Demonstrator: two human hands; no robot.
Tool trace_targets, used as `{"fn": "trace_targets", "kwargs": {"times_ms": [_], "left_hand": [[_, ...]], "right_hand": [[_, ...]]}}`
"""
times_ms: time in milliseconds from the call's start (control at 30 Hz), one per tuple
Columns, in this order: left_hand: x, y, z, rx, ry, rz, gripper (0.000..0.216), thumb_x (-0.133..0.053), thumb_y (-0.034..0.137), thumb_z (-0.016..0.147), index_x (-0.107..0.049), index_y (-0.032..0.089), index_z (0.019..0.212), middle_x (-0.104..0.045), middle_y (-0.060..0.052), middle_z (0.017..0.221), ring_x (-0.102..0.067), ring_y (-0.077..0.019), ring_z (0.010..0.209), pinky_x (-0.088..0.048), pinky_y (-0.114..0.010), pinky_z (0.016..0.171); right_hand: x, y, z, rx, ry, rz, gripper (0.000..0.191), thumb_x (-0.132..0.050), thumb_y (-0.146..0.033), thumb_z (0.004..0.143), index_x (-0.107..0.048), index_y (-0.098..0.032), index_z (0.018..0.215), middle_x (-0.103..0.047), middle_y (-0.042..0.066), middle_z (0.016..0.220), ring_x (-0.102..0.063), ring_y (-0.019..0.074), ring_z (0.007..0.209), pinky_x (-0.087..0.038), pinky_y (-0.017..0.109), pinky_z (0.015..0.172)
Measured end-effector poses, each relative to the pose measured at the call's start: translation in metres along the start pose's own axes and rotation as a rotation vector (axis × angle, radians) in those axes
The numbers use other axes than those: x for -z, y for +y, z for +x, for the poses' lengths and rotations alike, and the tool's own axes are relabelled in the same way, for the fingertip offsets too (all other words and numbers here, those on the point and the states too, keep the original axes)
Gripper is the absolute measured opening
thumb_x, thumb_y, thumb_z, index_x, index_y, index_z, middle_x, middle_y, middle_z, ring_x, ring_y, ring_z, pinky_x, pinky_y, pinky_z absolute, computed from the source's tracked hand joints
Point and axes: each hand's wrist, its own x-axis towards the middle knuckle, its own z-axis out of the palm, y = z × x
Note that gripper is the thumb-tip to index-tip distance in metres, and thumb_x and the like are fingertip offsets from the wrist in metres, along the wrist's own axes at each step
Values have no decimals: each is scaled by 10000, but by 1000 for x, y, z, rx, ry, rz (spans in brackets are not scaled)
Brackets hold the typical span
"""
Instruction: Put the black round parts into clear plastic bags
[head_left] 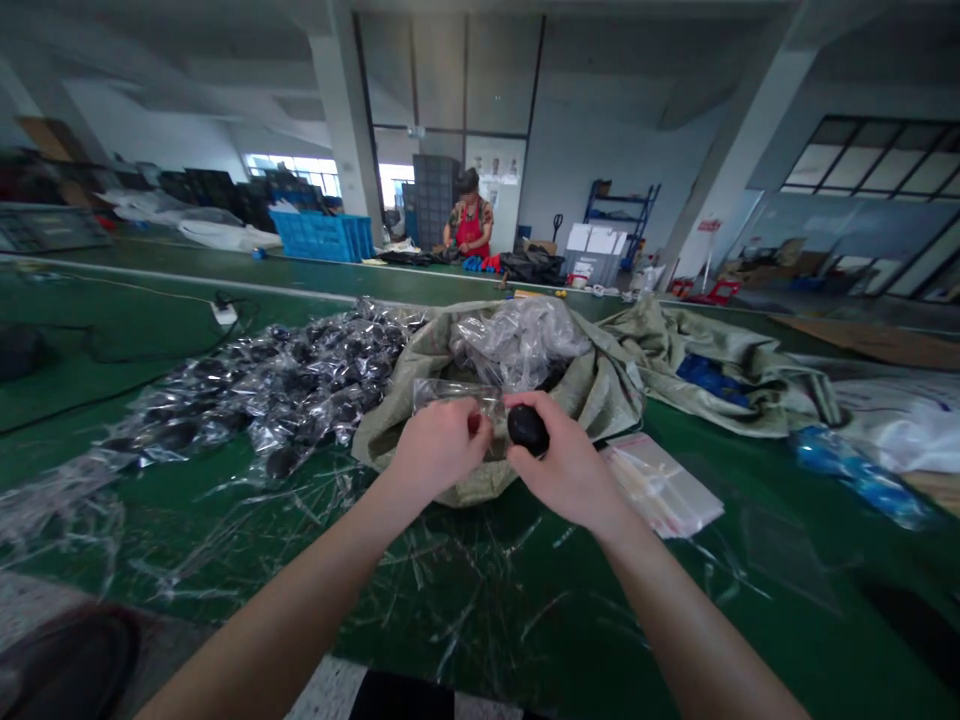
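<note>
My left hand (442, 445) is closed, its fingers pinching a clear plastic bag (435, 390) whose film stretches out above the knuckles. In my right hand (559, 455) a round black ball-like object (528, 430) is gripped between thumb and fingers, close to the bag's side. Both hands are above the front rim of an open olive-green woven sack (390, 410). Crumpled clear plastic (517, 335) fills the sack's upper part. To the left lies a large heap of black objects wrapped in clear film (315, 370).
A stack of flat clear bags (664, 485) lies right of the sack on the green table (540, 600). Thin plastic strips litter the front. Another woven sack (720, 370) and a blue plastic bundle (862, 475) are at right. Behind, a person in a red apron (472, 230) stands near a blue crate (322, 235).
</note>
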Motion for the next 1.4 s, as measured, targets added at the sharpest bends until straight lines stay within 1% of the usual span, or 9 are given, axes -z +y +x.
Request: {"fn": "trace_targets", "kwargs": {"times_ms": [167,300,400,533,733,867,1067,1233,1400], "left_hand": [[-8,-21,29,-30,16,-165,254,-431,295,863,-521,182,653,-587,-17,624,-521,-135,568,-299,-254,554],[-12,-30,46,-38,-6,-208,241,-437,285,856,-504,184,648,-558,-3,600,-495,-125,555,-287,-252,552],[-14,-35,60,-51,-27,-194,230,-442,277,850,-505,183,651,-550,1,605,-478,-119,552,-281,-252,553],[-19,-39,78,-79,-99,-175,220,-447,261,825,-506,178,630,-542,3,597,-457,-115,538,-269,-254,540],[-33,-47,92,-99,-252,-249,258,-435,296,798,-478,182,570,-471,18,529,-433,-117,507,-254,-258,505],[-40,-54,95,-81,-306,-307,271,-432,333,800,-503,183,586,-456,24,512,-437,-125,507,-256,-259,498],[-42,-49,99,-82,-293,-393,272,-396,290,802,-620,161,718,-588,-8,631,-518,-155,605,-322,-260,551],[-45,-44,99,-71,-235,-375,292,-381,305,814,-608,160,702,-585,-14,634,-520,-158,604,-316,-266,555],[-52,-38,96,15,-199,-340,259,-400,296,800,-544,175,621,-541,-3,583,-501,-145,556,-290,-264,529]], "right_hand": [[-12,14,27,90,11,-33,521,-555,-102,683,-549,-214,1192,-610,72,1167,-588,220,1091,-442,389,998],[-19,29,41,-25,24,7,467,-611,-155,700,-517,-193,1156,-648,71,1070,-640,213,960,-510,368,872],[-19,43,52,-10,-20,4,397,-626,-169,721,-553,-207,1110,-660,48,1023,-644,197,908,-518,342,822],[-18,59,64,87,-37,-59,429,-625,-125,725,-605,-224,1142,-642,53,1096,-623,189,985,-491,328,872],[-22,72,68,12,-46,-166,350,-637,-155,748,-599,-173,1095,-660,39,926,-628,164,798,-500,307,760],[-26,77,68,51,-46,-188,373,-648,-155,765,-622,-165,1137,-593,96,1094,-608,187,965,-504,318,829],[-28,91,71,53,-45,-95,418,-648,-186,805,-595,-249,1214,-451,120,1328,-496,238,1230,-492,382,935],[-28,99,74,-25,-154,164,435,-595,-152,821,-531,-272,1234,-622,34,1116,-652,160,939,-533,323,854],[-30,103,76,-157,-40,267,598,-632,-86,711,-472,-247,1265,-645,30,1077,-677,139,780,-546,296,767]]}}
